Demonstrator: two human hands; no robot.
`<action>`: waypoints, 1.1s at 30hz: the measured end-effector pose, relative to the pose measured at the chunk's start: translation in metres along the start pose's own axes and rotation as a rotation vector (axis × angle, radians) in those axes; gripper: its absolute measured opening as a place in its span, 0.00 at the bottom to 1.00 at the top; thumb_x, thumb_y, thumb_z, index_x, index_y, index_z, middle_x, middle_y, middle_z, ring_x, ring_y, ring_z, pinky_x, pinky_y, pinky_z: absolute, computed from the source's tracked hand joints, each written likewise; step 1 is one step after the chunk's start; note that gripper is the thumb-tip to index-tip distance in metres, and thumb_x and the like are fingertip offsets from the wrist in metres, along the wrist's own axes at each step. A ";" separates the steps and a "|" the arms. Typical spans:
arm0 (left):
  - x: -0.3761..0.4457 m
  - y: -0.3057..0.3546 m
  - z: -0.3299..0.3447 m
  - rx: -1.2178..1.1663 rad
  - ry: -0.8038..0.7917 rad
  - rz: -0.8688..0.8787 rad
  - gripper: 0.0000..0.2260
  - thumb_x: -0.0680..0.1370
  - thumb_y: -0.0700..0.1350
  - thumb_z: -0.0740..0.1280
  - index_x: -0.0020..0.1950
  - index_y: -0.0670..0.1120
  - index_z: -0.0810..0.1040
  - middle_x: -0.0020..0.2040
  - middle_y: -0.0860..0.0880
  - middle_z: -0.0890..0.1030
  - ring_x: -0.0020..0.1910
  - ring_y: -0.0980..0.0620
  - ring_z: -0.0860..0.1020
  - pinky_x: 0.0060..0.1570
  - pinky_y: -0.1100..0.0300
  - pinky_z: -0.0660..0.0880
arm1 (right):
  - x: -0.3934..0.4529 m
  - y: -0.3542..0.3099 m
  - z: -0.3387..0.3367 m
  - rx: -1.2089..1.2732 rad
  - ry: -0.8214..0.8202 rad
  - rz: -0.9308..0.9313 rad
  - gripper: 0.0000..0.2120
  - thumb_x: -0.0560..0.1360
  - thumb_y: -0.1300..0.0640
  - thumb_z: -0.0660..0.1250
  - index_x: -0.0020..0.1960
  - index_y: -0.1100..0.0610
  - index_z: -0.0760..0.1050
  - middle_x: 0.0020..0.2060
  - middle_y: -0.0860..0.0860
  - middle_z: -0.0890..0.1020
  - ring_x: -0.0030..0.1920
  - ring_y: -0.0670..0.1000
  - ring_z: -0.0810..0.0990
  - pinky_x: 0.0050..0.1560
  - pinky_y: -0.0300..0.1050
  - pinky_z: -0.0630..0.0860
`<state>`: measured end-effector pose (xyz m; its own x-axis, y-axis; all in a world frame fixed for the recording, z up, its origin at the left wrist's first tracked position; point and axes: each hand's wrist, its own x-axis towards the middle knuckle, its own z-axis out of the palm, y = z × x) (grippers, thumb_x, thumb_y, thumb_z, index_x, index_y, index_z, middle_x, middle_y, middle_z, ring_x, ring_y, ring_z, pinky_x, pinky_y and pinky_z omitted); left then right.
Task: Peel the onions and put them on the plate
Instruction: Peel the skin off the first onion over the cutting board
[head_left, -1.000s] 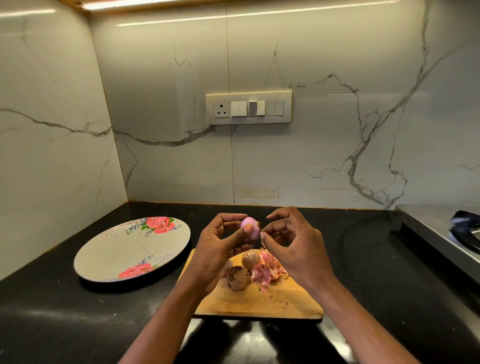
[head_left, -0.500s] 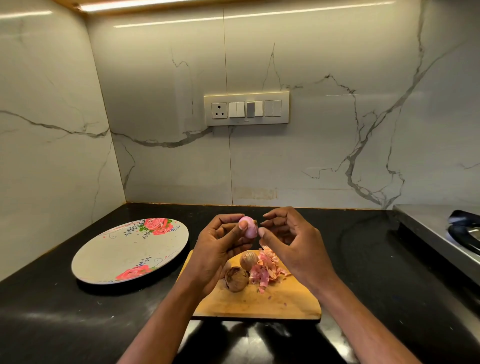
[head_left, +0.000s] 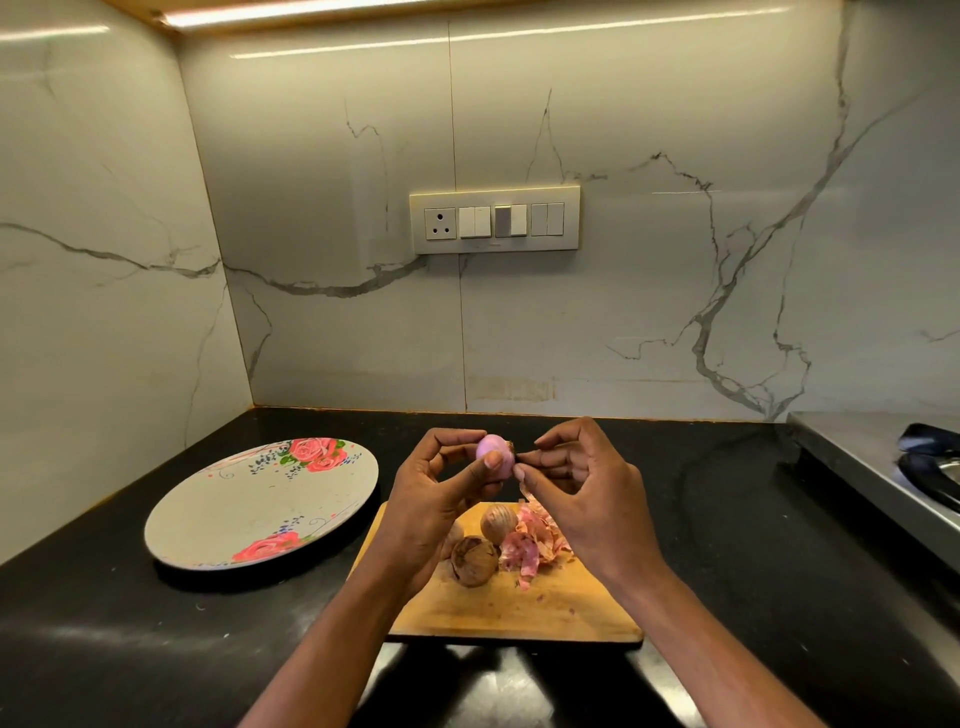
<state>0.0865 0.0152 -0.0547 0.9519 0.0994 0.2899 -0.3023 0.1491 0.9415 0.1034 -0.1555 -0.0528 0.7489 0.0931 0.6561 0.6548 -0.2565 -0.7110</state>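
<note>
1. Small peeled pink onion (head_left: 494, 455): held above the wooden chopping board (head_left: 519, 608), pinched in the left hand (head_left: 441, 499).
2. Right hand (head_left: 582, 488): fingertips pinching a skin strip at the onion's root end; best pulled off gently.
3. Floral round plate (head_left: 218, 525): left, bare.
4. Black stone counter (head_left: 104, 623); marble walls.

Peeled pink onion (head_left: 494, 455), plate (head_left: 218, 519) apparently bare.

Left of the cutting board (head_left: 524, 613) — bare black counter (head_left: 104, 639), then the floral plate (head_left: 244, 514) just beside its far-left corner. On the board — two unpeeled onions (head_left: 475, 558), peel scraps (head_left: 535, 545). Right, well apart: steel stove edge (head_left: 878, 478).
</note>
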 end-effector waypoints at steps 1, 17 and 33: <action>0.000 0.000 0.000 -0.002 -0.003 -0.002 0.23 0.66 0.47 0.75 0.60 0.46 0.78 0.58 0.43 0.83 0.58 0.44 0.83 0.56 0.48 0.80 | 0.000 0.000 0.000 -0.003 0.004 -0.001 0.16 0.71 0.57 0.78 0.53 0.50 0.74 0.41 0.39 0.84 0.44 0.36 0.83 0.45 0.30 0.79; -0.001 -0.001 0.004 0.020 -0.033 -0.013 0.22 0.68 0.47 0.75 0.60 0.46 0.78 0.58 0.43 0.83 0.57 0.44 0.83 0.55 0.49 0.81 | 0.000 0.000 0.002 -0.115 0.033 0.016 0.17 0.72 0.58 0.76 0.53 0.50 0.70 0.38 0.44 0.80 0.39 0.39 0.80 0.34 0.29 0.74; 0.000 0.003 0.001 -0.093 -0.041 -0.069 0.17 0.75 0.46 0.68 0.63 0.45 0.78 0.55 0.44 0.85 0.54 0.45 0.84 0.50 0.58 0.81 | 0.005 0.008 -0.009 -0.137 -0.040 -0.009 0.11 0.77 0.54 0.72 0.59 0.45 0.81 0.51 0.37 0.80 0.56 0.32 0.76 0.47 0.24 0.73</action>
<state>0.0857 0.0145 -0.0513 0.9713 0.0458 0.2334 -0.2374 0.2450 0.9400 0.1114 -0.1655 -0.0529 0.7482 0.1333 0.6500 0.6435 -0.3844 -0.6620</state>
